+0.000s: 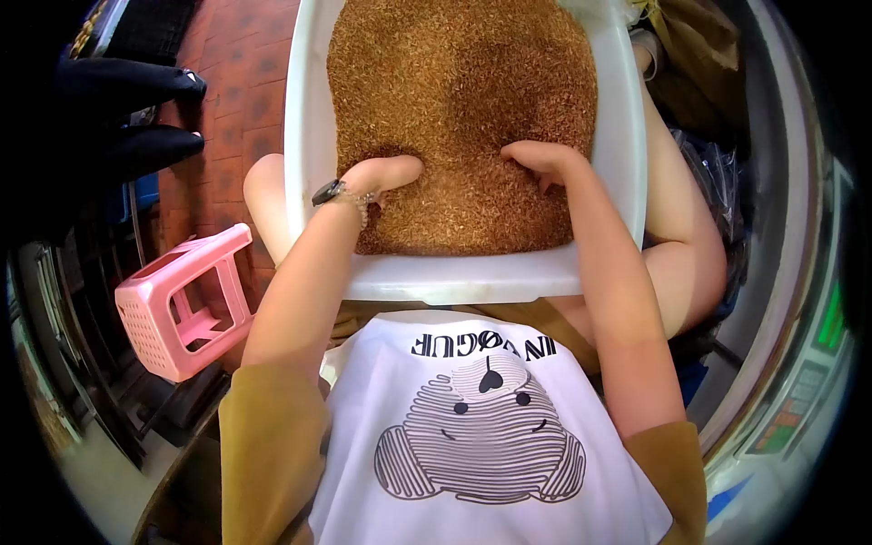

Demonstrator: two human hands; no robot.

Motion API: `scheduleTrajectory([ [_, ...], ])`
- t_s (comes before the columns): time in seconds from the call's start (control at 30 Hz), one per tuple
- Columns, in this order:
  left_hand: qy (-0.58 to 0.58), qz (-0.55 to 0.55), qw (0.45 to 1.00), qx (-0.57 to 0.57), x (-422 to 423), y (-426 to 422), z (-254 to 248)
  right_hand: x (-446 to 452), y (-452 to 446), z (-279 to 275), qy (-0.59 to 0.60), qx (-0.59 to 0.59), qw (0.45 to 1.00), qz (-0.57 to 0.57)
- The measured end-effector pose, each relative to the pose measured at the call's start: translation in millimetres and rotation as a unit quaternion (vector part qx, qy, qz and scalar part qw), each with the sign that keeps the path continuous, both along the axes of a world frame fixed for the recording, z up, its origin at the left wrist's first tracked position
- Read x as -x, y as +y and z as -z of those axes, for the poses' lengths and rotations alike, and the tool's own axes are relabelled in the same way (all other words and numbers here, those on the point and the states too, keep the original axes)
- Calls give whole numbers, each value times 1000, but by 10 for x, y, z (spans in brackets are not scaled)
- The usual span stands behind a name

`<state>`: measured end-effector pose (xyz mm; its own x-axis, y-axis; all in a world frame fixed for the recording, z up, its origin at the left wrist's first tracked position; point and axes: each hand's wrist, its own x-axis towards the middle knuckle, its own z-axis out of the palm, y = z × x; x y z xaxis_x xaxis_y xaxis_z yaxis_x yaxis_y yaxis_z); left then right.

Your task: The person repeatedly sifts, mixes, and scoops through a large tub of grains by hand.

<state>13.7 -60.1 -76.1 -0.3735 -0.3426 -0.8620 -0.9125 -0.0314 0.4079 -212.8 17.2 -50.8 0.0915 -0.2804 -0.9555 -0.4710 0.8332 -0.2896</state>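
A white rectangular tub (454, 278) holds a thick layer of brown, grain-like or shredded material (454, 109). My left hand (389, 173), with a dark watch and a beaded bracelet at the wrist, is partly sunk in the material on the left side; its fingers are buried. On the right side my right hand (545, 162) dips into the same material, thumb visible on top and most other fingers hidden beneath the surface. The two hands are apart, both near the tub's close end. Whether either one grasps any material is hidden.
A pink plastic stool (182, 304) lies tipped on the floor at the left. Another person's dark-clothed legs (136, 118) are at the upper left, over red tiles (236, 82). Dark plastic bags (713, 182) and a brown sack (695, 45) are at the right.
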Motion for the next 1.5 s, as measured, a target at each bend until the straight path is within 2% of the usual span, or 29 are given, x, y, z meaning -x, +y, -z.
scheduleTrajectory([
  [0.1,11,-102,991,-80,21,54,-64,-5,77,181,-80,-21,994,71],
  [0.13,15,-136,986,-99,47,69,-94,16,114,608,-81,-23,991,102],
  [0.17,21,-171,978,-120,77,75,-142,-17,130,764,-95,-17,990,103],
  [0.23,49,-260,952,-155,173,48,-285,-213,89,241,2,45,991,124],
  [0.3,105,-372,903,-189,252,-26,-440,-200,-63,-19,-78,89,967,227],
  [0.33,176,-439,857,-206,235,-76,-451,-186,-104,-73,-121,110,948,274],
  [0.37,244,-500,801,-220,235,-111,-511,-114,-154,-56,-319,156,839,413],
  [0.43,349,-503,767,-194,189,-94,-664,36,-231,-37,-453,270,720,451],
  [0.53,304,-464,820,-143,175,-86,-601,91,-158,-197,-252,233,843,414],
  [0.63,227,-423,871,-104,175,-92,-424,103,-160,-199,-124,202,934,266],
  [0.73,166,-317,930,-87,171,-19,-498,-11,-138,-242,-49,175,982,53],
  [0.77,160,-276,941,-115,151,-16,-506,-55,-132,-254,-24,163,986,-21],
  [0.83,155,-187,956,-166,111,-11,-521,-126,-112,-160,-40,133,989,-40],
  [0.93,113,-116,978,-130,189,122,-477,-177,-117,-73,-24,135,986,-90],
  [1.03,116,-88,980,-137,194,106,-551,-43,-104,-323,-20,132,989,-67],
  [1.1,168,-10,986,-9,124,-23,-435,206,-72,-297,-7,121,993,-7],
  [1.13,191,31,980,54,74,-66,-377,305,-52,-286,29,88,995,-24],
  [1.2,44,33,977,206,26,-73,-482,430,-23,-280,103,19,993,-56],
  [1.23,-29,36,960,275,-14,-38,-503,420,-14,-199,91,-8,994,-54],
  [1.3,-77,70,950,295,-118,-81,-284,417,-30,45,70,-58,995,-45],
  [1.33,-116,120,966,196,-104,-163,-222,391,-41,154,43,-59,996,-52],
  [1.4,-108,140,975,138,-78,-160,-111,271,-12,258,35,-53,997,-36],
  [1.5,-60,68,994,56,-75,-110,24,155,31,217,3,-45,999,-9],
])
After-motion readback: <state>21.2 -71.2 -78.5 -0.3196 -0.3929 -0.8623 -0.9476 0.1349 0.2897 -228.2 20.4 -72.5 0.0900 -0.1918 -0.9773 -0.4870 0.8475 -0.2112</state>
